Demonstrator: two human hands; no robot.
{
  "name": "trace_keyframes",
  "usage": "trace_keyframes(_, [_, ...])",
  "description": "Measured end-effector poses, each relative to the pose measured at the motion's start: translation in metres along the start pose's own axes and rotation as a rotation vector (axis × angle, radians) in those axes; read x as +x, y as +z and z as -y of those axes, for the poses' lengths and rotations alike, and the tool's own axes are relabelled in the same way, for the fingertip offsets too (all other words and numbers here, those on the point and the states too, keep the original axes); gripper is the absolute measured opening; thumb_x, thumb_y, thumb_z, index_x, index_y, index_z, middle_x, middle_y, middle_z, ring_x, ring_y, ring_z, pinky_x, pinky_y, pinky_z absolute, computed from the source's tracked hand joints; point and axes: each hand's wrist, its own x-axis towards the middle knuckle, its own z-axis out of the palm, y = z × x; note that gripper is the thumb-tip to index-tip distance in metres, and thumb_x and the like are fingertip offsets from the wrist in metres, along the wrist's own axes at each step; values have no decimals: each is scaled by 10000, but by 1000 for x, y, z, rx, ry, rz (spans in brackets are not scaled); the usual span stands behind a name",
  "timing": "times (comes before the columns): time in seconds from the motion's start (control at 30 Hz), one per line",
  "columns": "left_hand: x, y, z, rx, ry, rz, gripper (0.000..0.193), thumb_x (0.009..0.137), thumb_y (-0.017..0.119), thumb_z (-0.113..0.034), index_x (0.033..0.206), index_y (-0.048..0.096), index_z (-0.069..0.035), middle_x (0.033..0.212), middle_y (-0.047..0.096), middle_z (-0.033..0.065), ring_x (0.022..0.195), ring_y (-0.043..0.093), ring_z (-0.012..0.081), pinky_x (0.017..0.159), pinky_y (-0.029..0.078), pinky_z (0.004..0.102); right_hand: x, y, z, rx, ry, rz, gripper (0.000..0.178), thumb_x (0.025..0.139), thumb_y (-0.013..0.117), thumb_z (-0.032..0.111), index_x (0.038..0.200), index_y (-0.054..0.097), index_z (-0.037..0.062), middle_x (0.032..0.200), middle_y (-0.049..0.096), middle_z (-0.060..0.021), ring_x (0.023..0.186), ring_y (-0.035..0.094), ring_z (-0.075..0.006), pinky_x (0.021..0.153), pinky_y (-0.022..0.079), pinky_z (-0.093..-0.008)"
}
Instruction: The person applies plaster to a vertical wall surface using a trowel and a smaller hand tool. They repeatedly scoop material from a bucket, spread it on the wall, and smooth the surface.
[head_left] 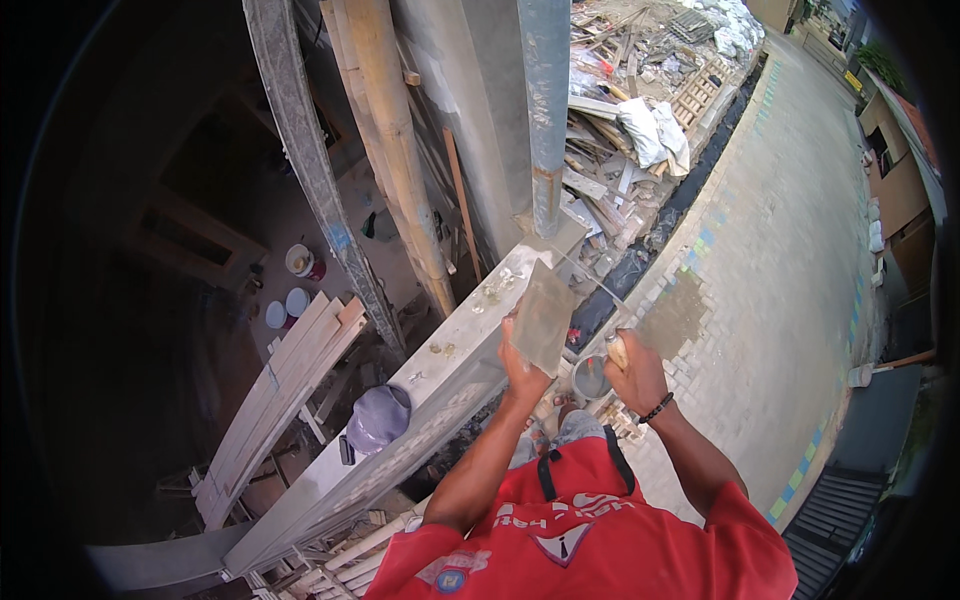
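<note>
My left hand (522,362) is closed around the lower left side of a flat, rectangular grey-brown board (543,320), tilted over the edge of a concrete ledge (455,345). Any handle on the board is hidden. In my right hand (640,375) is a trowel by its pale wooden handle (616,350); its thin metal part points up and left, past the board's right side, and its blade shows nearly edge-on. Between and below my hands stands a bucket (590,378) with something grey inside. Small mortar lumps (492,292) lie on the ledge.
A purple-grey cap (378,418) and a small black object (347,450) rest on the ledge. A round grey pipe (544,120) rises at its far end. Bamboo poles (395,150) and planks (280,400) stand left, rubble (620,130) lies beyond, and a paved road (770,330) runs right.
</note>
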Motion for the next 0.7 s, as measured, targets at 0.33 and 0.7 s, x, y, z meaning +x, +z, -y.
trace_keyframes(0.33, [-26, -17, -30, 70, 54, 94, 387, 741, 710, -20, 1043, 470, 6, 993, 634, 132, 899, 628, 187, 800, 487, 311, -3, 15, -147, 235, 508, 18, 205, 782, 594, 138, 944, 511, 42, 648, 528, -69, 487, 527, -174, 446, 424, -311])
trace_keyframes(0.7, [-89, -162, 38, -224, -560, -432, 422, 830, 685, -110, 1163, 429, -64, 1078, 573, 65, 970, 580, 169, 841, 485, 348, 33, -84, -89, 351, -73, -957, 271, 868, 558, 69, 1109, 454, -3, 748, 524, -42, 557, 493, -112, 515, 425, -250])
